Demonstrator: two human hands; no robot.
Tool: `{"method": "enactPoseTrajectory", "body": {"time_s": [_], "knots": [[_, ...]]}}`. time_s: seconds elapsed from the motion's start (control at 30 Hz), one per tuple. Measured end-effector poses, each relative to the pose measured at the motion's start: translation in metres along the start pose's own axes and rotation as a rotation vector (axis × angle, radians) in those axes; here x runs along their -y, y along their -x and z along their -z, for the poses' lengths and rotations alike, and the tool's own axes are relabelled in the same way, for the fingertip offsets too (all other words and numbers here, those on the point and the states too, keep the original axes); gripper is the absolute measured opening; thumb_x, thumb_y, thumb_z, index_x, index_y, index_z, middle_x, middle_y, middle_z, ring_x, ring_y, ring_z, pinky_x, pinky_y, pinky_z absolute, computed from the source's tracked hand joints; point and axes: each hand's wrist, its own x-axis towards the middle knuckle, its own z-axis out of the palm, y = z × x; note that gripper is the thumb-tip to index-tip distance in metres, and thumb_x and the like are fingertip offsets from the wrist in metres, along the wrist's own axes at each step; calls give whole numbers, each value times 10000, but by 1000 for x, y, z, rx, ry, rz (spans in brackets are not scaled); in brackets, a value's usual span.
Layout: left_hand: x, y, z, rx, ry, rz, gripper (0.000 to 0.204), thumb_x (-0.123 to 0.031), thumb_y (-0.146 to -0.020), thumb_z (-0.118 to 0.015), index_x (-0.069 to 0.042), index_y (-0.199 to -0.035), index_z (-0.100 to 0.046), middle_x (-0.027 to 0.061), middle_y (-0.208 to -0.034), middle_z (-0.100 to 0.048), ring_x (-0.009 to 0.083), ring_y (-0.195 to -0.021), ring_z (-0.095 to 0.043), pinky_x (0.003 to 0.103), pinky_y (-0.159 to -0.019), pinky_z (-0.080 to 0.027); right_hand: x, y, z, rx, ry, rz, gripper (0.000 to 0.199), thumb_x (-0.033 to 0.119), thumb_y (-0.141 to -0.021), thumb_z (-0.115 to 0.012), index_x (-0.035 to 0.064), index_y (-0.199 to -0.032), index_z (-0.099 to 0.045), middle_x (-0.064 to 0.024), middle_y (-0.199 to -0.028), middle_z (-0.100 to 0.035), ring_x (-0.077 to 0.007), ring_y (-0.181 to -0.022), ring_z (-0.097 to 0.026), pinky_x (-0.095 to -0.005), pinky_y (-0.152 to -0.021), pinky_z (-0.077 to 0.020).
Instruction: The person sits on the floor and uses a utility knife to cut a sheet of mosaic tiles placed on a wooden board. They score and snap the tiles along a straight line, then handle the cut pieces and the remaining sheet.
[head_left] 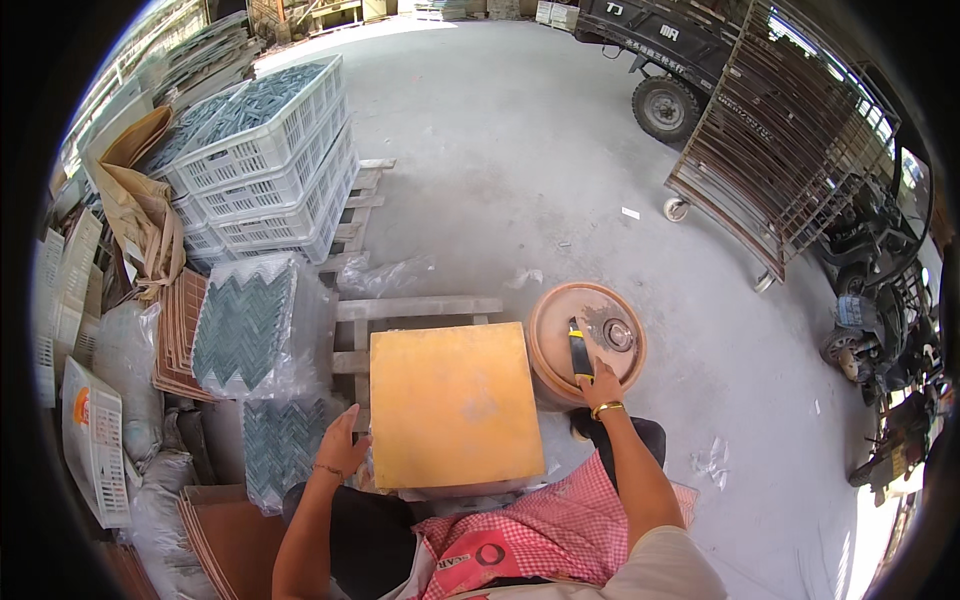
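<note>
In front of me lies a square orange-yellow board [455, 405] on top of a low stack. My left hand [343, 445] is beside the board's left edge, fingers stretched out and nothing in them. To the right of the board, my right hand [600, 388] is closed around the lower end of a black-and-yellow utility knife [579, 352]. The knife is over a round, brownish bucket lid [560, 318], which also carries a small dark round piece [618, 335]. From this angle I cannot tell whether the knife touches the lid.
Wrapped stacks of green herringbone mosaic tile sheets [240, 335] stand at the left. Behind them, white plastic crates [270, 145] full of grey-green strips sit on a wooden pallet [420, 308]. Far right are a wheeled metal rack [770, 140] and a dark cargo vehicle [665, 105].
</note>
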Motion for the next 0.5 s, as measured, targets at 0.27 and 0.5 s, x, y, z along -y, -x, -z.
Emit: {"method": "enactPoseTrajectory", "body": {"time_s": [0.27, 0.5], "knots": [[75, 1, -76, 103, 44, 426, 393, -257, -683, -585, 14, -964, -546, 214, -908, -565, 324, -888, -534, 364, -763, -423, 13, -13, -14, 119, -81, -165, 636, 161, -644, -615, -2, -1175, -304, -218, -1090, -429, -359, -962, -489, -391, -800, -431], [73, -6, -94, -156, -289, 387, 254, -251, -660, -587, -11, -734, -616, 172, -698, -600, 287, -666, -589, 348, -623, -452, 14, -24, 5, -184, -597, -202, 500, 214, -614, -615, -18, -1029, -460, -233, -870, -565, -348, -858, -549, -394, -756, -424]]}}
